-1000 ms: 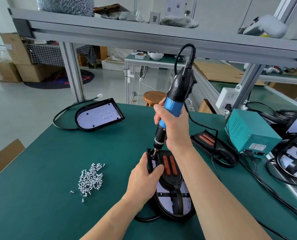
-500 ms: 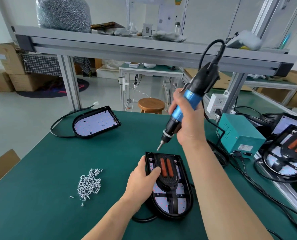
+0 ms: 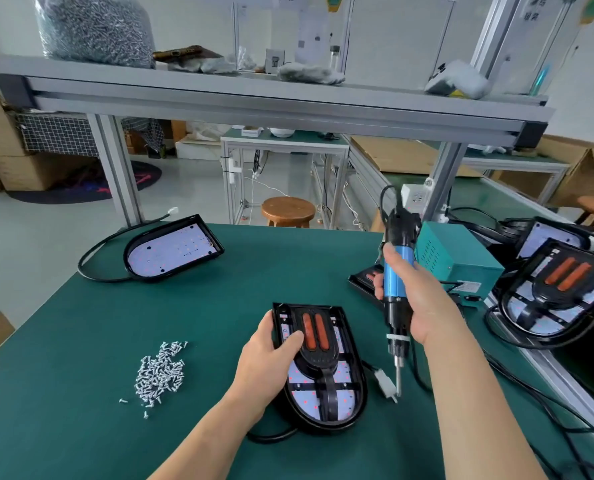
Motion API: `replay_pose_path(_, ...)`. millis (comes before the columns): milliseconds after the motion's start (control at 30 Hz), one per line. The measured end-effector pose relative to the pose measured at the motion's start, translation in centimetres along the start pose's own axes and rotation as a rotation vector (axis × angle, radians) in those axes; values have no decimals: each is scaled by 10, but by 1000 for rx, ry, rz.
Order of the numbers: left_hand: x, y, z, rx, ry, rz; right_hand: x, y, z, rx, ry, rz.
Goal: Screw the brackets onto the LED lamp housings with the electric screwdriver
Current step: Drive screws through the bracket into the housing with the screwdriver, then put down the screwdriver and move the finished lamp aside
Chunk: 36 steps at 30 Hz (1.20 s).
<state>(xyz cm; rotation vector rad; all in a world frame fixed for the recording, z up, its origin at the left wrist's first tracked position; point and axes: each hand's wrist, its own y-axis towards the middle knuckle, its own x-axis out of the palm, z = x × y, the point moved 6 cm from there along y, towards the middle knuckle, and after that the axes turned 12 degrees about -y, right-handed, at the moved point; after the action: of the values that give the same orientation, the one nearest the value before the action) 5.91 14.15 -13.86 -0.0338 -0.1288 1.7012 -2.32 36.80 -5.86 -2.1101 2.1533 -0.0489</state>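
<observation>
Lamp housing (image 3: 340, 379) is lying flat on the near centre of the desk (image 3: 80, 341), LED board up, with the bracket (image 3: 318, 358) seated on top, orange pads showing. Left hand (image 3: 267, 362) is clamping the housing's left edge: the grip is closed on it, thumb on top beside the bracket and fingers wrapping the rim, probably to stop the part rotating or sliding under driver torque. Right hand (image 3: 427, 303) is holding the electric screwdriver (image 3: 394, 275) with a full fist grip around the blue barrel. The tool is hanging roughly upright just right of the housing, bit pointing down near the white connector (image 3: 382, 381) and off any screw hole; can't tell whether the tip is touching the desk. Loose screws (image 3: 158, 372) are sitting in a pile near left, within left-hand reach for feeding. Bare housing (image 3: 174, 251) is waiting far left, and bracketed units (image 3: 562, 289) are stacking up on the right beside the green power box (image 3: 461, 258), so flow looks to be running left to right. Judging by that, this unit is either between screws or about done.
</observation>
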Motion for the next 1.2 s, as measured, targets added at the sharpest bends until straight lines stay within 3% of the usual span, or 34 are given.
replay_pose_path(233, 2, -2, 0, -1, -10, -17, -6, 1, 45, 146, -218, -109)
replay_pose_path(567, 1, -1, 2, -5, 3, -25, -10, 16, 73, 184, -461, -6)
replay_pose_path(1033, 2, -6, 7, -10, 19, -18, 7, 2, 56, -15, -1127, 203)
replay_pose_path(1200, 1, -9, 9, -10, 36, -22, 16, -2, 55, -61, -1244, 247)
